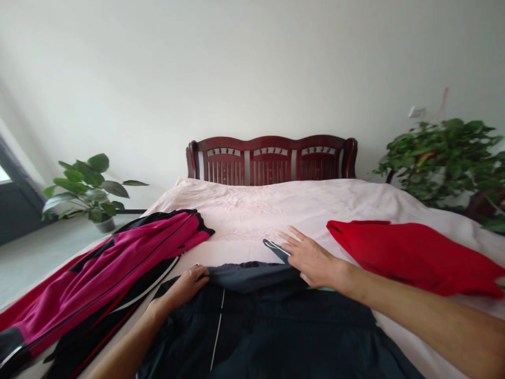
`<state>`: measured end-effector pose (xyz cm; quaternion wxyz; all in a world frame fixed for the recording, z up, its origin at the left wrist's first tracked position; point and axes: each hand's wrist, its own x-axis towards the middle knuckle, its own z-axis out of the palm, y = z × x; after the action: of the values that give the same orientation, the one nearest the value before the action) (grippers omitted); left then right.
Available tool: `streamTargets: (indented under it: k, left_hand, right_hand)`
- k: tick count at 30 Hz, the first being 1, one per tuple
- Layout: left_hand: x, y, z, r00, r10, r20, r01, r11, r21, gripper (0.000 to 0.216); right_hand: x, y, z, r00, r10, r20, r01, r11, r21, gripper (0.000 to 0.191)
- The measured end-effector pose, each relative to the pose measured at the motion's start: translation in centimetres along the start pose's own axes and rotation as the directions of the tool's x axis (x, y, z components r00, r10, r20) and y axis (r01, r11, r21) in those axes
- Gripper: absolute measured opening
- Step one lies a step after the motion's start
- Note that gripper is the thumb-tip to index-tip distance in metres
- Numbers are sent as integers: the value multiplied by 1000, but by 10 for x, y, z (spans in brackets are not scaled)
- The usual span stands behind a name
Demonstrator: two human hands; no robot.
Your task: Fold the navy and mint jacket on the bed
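A dark navy garment (276,326) with a thin white stripe lies spread on the bed in front of me. My left hand (189,284) pinches its upper left edge, fingers closed on the fabric. My right hand (310,258) lies flat on the garment's upper right part near the collar, fingers stretched out. A magenta and black jacket (118,273) lies to the left of my left hand. A red garment (414,252) lies to the right of my right hand.
The bed carries a pale pink sheet (276,210) and ends at a dark red wooden headboard (272,160). A potted plant (89,189) stands on the floor at the left. A leafy bush (450,163) stands at the right by the white wall.
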<state>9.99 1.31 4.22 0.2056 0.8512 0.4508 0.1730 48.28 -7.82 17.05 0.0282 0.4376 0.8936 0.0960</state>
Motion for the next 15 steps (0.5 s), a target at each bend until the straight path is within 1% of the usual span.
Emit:
streamTargets:
  k: [2,4,8,11,12,13,15]
  left_hand:
    - [-1,-3,-1,1000,-11,-17,10,999,-33,19]
    - [-1,-7,0,999,-24,-30,22,998,-67,21]
    - [2,-15,2,996,-77,-48,70,990,-119,35]
    - [4,-20,5,986,-143,-81,131,982,-136,40]
    - [5,-21,6,981,-168,-95,154,978,-140,40]
    - [6,-22,7,975,-193,-110,176,974,-142,41]
    - [7,-24,9,960,-239,-143,219,965,-146,40]
  right_hand:
    - [-4,13,-4,998,45,34,-43,997,-66,33]
    - [-8,27,-3,996,84,37,-81,993,-90,28]
    - [-15,55,4,984,177,-13,-177,984,12,22]
    - [-24,83,10,965,262,-2,-261,963,74,13]
    - [-29,94,14,949,316,16,-315,940,128,12]
    - [-35,105,18,921,386,48,-387,899,207,13]
    - [-49,126,32,840,522,151,-537,757,371,18]
